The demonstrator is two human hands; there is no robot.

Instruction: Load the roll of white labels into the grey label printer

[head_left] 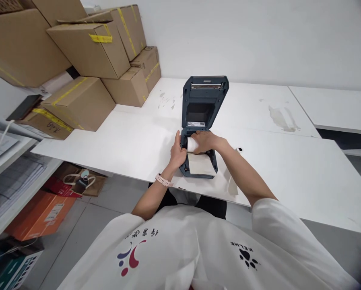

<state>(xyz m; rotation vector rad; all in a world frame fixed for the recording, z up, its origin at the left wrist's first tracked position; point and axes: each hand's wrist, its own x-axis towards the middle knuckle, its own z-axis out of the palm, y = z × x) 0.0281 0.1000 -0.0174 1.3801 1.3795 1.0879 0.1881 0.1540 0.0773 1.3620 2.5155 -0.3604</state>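
Observation:
A dark blue-grey label printer stands on the white table with its lid swung up. Inside its body sits a white paper roll, and a pale sheet of paper from it covers the front part. My right hand reaches in from the right, its fingers curled on the roll. At the printer's left side, my left hand holds the edge, thumb inward near the roll and index finger pointing up. The right hand hides part of the roll and its seat.
A loose pale paper strip lies by the table's front edge, partly behind my right forearm. Cardboard boxes are stacked at the back left. A white table extends to both sides. An orange box stands low on the left.

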